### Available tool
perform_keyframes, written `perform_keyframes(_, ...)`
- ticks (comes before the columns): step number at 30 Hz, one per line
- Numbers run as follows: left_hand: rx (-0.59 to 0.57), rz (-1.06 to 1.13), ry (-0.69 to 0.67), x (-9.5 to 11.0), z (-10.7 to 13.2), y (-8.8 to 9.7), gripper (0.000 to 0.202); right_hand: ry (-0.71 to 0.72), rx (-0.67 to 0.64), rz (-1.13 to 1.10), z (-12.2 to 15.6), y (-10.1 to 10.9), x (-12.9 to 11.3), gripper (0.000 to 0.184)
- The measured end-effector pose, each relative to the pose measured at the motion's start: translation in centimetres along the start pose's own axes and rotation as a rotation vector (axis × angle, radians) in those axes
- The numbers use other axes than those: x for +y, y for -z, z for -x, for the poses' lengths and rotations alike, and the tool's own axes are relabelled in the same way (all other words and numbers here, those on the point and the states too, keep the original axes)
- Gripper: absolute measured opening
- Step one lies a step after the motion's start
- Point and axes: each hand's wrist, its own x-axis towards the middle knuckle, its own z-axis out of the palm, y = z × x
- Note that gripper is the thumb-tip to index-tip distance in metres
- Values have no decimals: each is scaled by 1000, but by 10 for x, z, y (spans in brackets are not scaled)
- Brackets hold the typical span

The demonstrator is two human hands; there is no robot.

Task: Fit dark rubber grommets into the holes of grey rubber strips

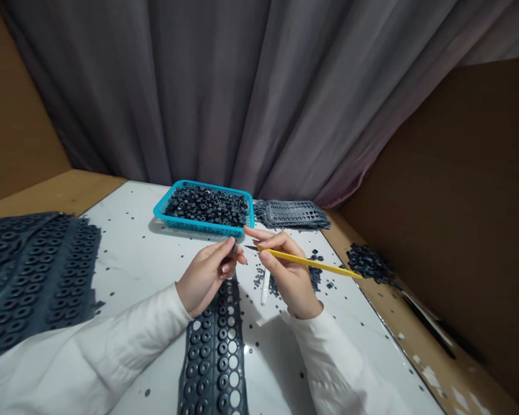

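- At far left we're seeing a wide black rubber sheet, ring-shaped bumps in rows, lying on the white tabletop.
- Toward the middle we're marking a blue basket, filled with small black pieces, standing behind the hands.
- We're noting the left hand pinching one small dark piece between thumb and fingers, raised above the table; its exact shape we're not making out.
- Below that hand we're logging a narrower black strip, rings seated in some columns, white showing through holes in another.
- We're tagging the right hand gripping a yellow tool like a pen, dark tip aiming at the piece, seemingly just apart from it.
- For good work, we're judging, the pinch should be firm, fingertips clear of the point, and the tool moving in small, light strokes.
- Behind the right hand we're spotting punched strips; beside it, small dark scraps.
- At far right we're listing a heap of black pieces.
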Motion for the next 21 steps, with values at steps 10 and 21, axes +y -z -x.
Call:
perform_keyframes(10, 20, 80, 79, -3, 4, -1, 31, -42, -179, 26, 1, 0, -3, 5)
perform_keyframes(21, 86, -332, -14, -3, -4, 5, 51, -43, -143, 96, 2, 1, 5, 3)
